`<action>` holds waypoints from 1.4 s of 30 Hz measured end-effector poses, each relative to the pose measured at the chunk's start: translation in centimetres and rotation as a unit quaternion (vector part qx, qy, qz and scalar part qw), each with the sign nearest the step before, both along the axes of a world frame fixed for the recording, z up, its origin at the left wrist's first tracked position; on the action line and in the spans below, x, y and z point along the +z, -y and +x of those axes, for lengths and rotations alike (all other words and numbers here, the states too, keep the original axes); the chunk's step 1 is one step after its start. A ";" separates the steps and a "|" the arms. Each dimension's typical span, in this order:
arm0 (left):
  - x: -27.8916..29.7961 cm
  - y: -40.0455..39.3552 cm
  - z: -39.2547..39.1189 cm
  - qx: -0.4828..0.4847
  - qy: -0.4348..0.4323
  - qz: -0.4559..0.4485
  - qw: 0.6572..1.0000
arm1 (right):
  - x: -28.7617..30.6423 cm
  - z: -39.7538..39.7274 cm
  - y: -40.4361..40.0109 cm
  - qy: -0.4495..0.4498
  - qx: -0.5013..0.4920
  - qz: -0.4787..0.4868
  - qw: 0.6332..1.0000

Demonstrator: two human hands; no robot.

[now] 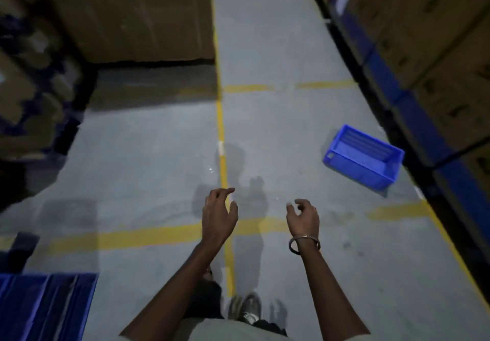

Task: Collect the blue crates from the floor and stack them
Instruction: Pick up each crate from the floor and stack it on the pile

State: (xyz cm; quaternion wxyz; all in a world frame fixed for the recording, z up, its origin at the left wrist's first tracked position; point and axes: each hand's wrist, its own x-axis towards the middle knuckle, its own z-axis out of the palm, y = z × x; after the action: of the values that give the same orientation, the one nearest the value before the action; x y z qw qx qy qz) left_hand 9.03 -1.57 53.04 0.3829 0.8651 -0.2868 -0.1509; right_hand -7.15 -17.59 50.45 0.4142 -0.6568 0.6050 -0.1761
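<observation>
- Both arms are out in front over the grey floor (pixel 148 160), and neither hand is carrying anything.
- Left hand (pixel 218 214): grip wide and empty, fingers loosely curled, hovering above the yellow line (pixel 222 139) that runs up the aisle.
- Right hand (pixel 303 218): grip wide too, nothing in it, a metal bangle (pixel 304 244) round the wrist.
- The blue crate (pixel 363 156) sits on the floor at two o'clock from the hands, well apart from them, open side up and skewed to the floor lines.
- It lies near the shelving (pixel 413 81) loaded with cardboard boxes at three o'clock.
- At eight o'clock, more blue plastic (pixel 45 306) at the frame corner; too blurred to tell what it is.
- One shoe (pixel 248 307) shows at six o'clock.
</observation>
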 end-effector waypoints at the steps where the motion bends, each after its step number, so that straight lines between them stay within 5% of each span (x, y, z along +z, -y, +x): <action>1: -0.1 2.1 -0.6 -0.022 -0.010 0.002 1.000 | -0.1 -1.4 1.3 0.001 -0.026 0.011 1.000; 7: -2.8 12.8 -2.5 -0.147 -0.057 0.038 0.987 | -1.9 -7.1 8.2 -0.002 -0.129 0.055 0.990; 25: -6.7 46.9 -0.3 -0.316 -0.118 0.123 0.933 | -3.7 -12.4 34.5 -0.010 -0.318 0.127 0.939; 31: -7.9 61.2 -5.0 -0.329 -0.122 0.158 0.923 | -5.8 -17.8 47.0 -0.009 -0.352 0.137 0.926; 42: -9.0 81.6 -9.3 -0.264 -0.154 0.181 0.935 | -7.3 -23.4 70.5 -0.051 -0.267 0.198 0.942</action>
State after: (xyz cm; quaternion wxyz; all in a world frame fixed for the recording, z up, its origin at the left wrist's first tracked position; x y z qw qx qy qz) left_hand -0.25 -83.18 44.09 0.2060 0.7789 -0.4101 -0.4274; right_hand -30.60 -88.08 43.13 0.4425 -0.3839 0.8010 -0.1230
